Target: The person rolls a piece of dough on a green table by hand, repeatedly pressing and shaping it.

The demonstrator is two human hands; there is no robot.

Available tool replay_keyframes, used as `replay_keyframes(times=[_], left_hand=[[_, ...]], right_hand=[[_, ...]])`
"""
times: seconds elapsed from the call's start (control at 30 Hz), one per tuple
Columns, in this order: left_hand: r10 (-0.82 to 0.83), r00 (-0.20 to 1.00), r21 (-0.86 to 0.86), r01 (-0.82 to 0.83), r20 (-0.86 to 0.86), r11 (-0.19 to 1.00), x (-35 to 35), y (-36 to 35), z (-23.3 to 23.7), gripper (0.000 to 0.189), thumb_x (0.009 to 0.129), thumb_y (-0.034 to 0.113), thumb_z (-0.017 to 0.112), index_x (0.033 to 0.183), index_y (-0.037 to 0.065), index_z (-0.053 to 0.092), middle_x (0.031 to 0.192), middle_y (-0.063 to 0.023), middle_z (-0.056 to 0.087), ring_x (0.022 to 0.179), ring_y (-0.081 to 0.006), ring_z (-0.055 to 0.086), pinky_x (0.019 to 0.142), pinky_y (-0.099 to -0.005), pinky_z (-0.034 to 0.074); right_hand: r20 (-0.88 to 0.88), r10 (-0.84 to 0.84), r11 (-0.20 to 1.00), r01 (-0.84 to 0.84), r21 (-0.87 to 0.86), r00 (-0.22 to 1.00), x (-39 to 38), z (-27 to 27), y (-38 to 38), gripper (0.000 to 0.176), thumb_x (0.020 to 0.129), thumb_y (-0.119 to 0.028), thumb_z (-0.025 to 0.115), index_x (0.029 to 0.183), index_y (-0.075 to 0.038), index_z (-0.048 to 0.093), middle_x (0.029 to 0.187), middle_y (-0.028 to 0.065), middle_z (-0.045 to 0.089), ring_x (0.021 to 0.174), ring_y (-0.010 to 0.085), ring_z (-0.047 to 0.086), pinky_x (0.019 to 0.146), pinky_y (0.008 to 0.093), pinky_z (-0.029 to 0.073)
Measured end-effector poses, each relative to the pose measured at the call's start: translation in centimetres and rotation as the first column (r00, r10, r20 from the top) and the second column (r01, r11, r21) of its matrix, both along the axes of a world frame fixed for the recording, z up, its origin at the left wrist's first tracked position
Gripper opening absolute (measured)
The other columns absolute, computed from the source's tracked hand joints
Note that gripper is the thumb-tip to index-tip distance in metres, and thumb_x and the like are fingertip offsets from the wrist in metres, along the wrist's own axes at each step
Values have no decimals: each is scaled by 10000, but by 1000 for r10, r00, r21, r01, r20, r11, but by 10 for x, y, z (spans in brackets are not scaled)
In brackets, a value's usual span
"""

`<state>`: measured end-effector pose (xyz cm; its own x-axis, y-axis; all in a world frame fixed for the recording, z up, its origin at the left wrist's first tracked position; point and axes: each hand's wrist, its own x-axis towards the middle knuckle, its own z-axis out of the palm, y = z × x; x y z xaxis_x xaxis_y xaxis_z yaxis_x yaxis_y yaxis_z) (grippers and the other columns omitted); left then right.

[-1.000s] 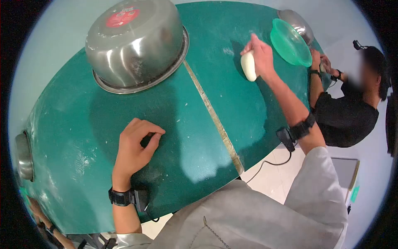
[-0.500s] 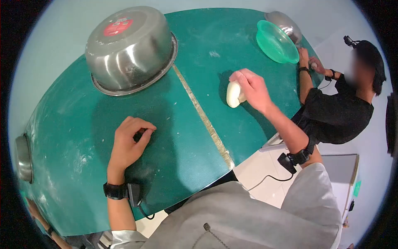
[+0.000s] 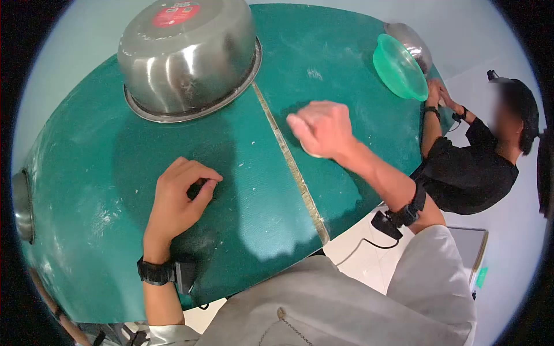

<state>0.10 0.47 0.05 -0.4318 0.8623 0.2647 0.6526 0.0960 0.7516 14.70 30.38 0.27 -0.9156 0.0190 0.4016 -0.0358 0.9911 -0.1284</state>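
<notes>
My right hand is closed over the pale dough, low on the green table; only a thin edge of the dough shows beneath the palm. On the left, my left hand rests near the table surface, thumb tip meeting the curled fingers, with nothing visible in the pinch. Above it, a large steel basin lies upside down on the table. A gold strip runs across the table between my two hands.
A green plastic bowl and a steel bowl stand at the upper right, beside a co-worker in black. Another steel bowl is at the far left edge. Part of another person's arm shows at lower left.
My right hand has moved left and turned over the dough, which is now mostly hidden. The view has shifted slightly. My left hand keeps its pose.
</notes>
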Motion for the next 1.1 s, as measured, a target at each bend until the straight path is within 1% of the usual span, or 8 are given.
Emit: replay_keyframes(times=[0.17,0.47,0.53,0.67,0.73,0.97,1.03,1.1], left_hand=[[0,1000,-49,1,19,999,1,-3,1,69,866,45,720,935,56,725,912,-71,706,856,-272,626,792,-375,502],[-18,999,13,18,-33,1000,1,-8,-3,94,881,27,707,964,64,733,913,-53,702,845,-236,615,733,-332,494],[-13,1000,21,13,-14,1000,0,-7,-6,88,880,33,710,960,65,731,910,-53,702,839,-237,613,738,-336,492],[-11,1000,-14,11,-2,1000,0,-6,-5,71,875,46,715,943,64,723,898,-61,701,832,-248,611,757,-352,490],[2,1000,25,-1,-15,1000,1,-4,-5,63,873,52,716,934,67,724,869,-61,690,809,-250,604,730,-362,490],[0,1000,36,1,-15,999,1,-1,-5,71,861,41,710,925,66,728,862,-66,693,806,-266,602,707,-376,489],[-5,1000,17,5,-8,1000,2,-1,-5,78,860,38,709,929,66,730,872,-66,698,809,-268,603,709,-375,490],[-9,1000,17,9,-22,1000,0,-1,-2,84,858,36,709,934,66,732,882,-67,702,813,-270,605,712,-374,491]], right_hand=[[-248,-222,934,134,-330,943,-14,-11,32,433,1045,-238,453,740,-41,689,638,148,634,584,347,641,585,429,500],[-312,-175,956,86,-280,934,45,5,26,362,1048,-212,427,923,-30,713,911,140,714,824,339,689,758,426,545],[60,-180,976,186,-115,982,56,27,27,293,1027,-237,497,968,-58,721,939,114,721,844,322,696,775,415,553],[19,-73,963,65,261,997,23,29,15,286,996,-354,606,883,-115,715,867,68,705,809,293,696,691,431,549],[-269,315,903,-200,380,910,-4,25,7,347,977,-420,637,789,-131,681,806,44,669,770,257,683,624,426,527],[107,54,955,-82,284,993,-24,-2,33,313,988,-355,648,793,-111,668,742,70,670,602,252,614,592,383,503],[-169,-252,920,181,-349,953,-43,-10,52,369,1050,-333,577,791,-83,659,713,75,683,563,190,600,583,349,489],[-168,-389,798,240,-552,906,-50,-9,73,399,1070,-331,544,794,-65,657,715,67,680,586,161,601,591,338,487]])
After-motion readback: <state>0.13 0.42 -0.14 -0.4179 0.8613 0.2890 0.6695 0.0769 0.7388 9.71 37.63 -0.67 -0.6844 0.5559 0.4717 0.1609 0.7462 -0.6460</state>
